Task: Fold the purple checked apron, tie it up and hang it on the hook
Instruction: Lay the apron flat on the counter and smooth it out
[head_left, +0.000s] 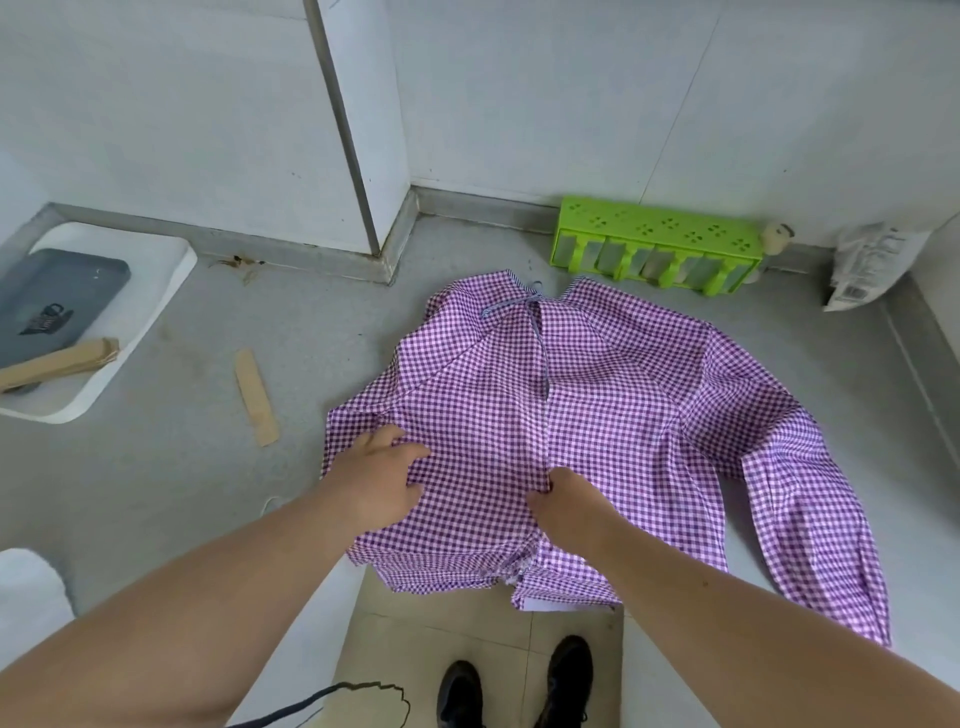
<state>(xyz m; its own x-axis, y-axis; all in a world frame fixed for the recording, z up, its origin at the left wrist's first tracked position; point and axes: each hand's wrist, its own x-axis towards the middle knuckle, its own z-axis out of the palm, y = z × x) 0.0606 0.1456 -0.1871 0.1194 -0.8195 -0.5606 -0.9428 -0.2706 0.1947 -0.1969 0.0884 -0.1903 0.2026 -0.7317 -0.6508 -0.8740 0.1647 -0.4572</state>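
Note:
The purple checked apron (597, 405) lies spread flat on a grey counter (182, 467), back side up, its neck strings tied in a bow (519, 306) at the far end. One long sleeve (810, 519) trails down the right side. My left hand (379, 478) rests on the cloth near its left edge with fingers spread and lightly bent. My right hand (566, 493) pinches the fabric at the centre slit near the hem. The hem hangs slightly over the counter's front edge. No hook is in view.
A green plastic rack (654, 244) stands against the back wall beside a crumpled white bag (867, 265). At the left sit a white tray (156, 291) holding a dark grey lid (57, 296), and wooden sticks (254, 395). My shoes (514, 686) show below.

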